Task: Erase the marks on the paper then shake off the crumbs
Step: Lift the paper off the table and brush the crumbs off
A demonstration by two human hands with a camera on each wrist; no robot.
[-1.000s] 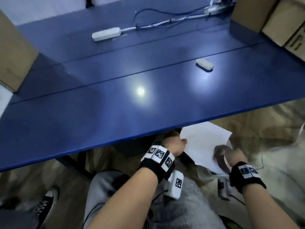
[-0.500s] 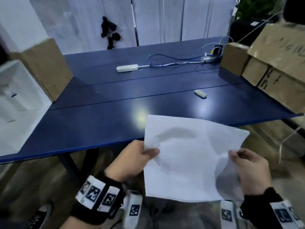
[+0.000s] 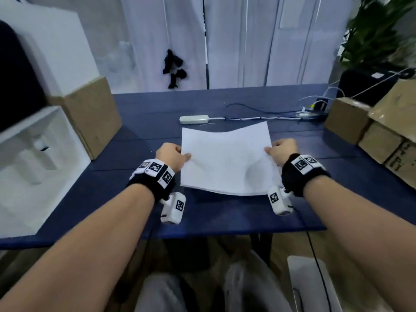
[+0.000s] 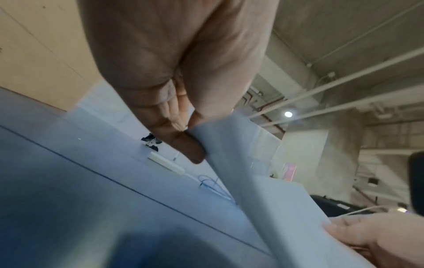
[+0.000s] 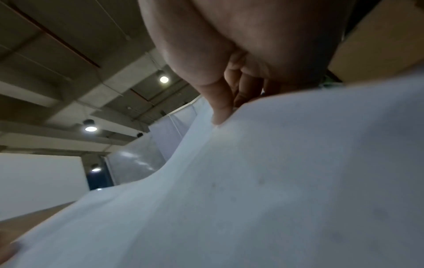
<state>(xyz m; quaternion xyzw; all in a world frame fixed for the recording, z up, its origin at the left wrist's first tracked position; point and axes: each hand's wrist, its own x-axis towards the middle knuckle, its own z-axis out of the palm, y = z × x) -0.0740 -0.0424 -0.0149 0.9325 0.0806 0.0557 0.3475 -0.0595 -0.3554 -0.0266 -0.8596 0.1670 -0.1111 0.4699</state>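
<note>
The paper (image 3: 227, 161) hangs above the blue desk (image 3: 139, 122), stretched between both hands and sagging in the middle. The left hand (image 3: 171, 156) pinches its left edge, thumb on top and fingers (image 4: 187, 145) curled beneath; the right hand (image 3: 282, 150) pinches the opposite edge the same way. Both grips sit at the very margin, so a sharp shake could tear the sheet beside the fingers or pull it free. The sag between the hands may trap crumbs instead of shedding them. Faint specks show on the underside in the right wrist view, though blur leaves it unclear whether they are crumbs.
</note>
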